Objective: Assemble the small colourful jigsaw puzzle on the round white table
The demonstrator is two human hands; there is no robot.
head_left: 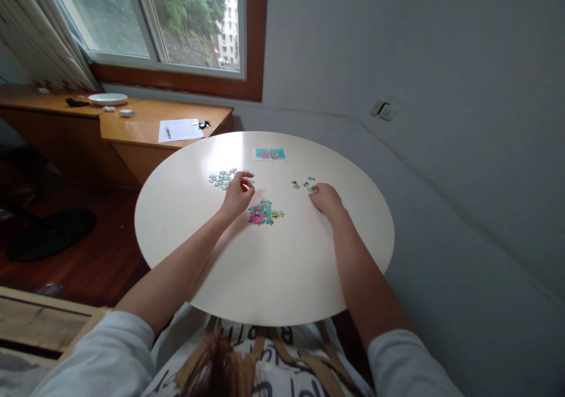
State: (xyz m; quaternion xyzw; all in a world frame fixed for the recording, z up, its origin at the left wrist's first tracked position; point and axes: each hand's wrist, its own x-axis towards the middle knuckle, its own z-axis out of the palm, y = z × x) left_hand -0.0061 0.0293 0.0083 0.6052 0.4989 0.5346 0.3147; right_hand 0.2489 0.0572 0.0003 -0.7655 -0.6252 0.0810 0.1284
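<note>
On the round white table, a partly joined jigsaw puzzle (263,213) in pink, teal and yellow lies between my hands. My left hand (238,197) hovers just to its upper left, beside a pile of loose puzzle pieces (223,178). Its fingers are curved, with a gap between thumb and forefinger and nothing visible in it. On the right, my right hand (327,198) rests at the table with its fingertips closed on a teal puzzle piece (312,190). A few more loose pieces (295,184) lie just beyond that hand.
A small colourful picture card (269,154) lies near the far edge of the table (273,279). Behind to the left, a wooden desk (145,123) holds a sheet of paper (179,130), keys and a white plate (108,99). A wall stands close on the right.
</note>
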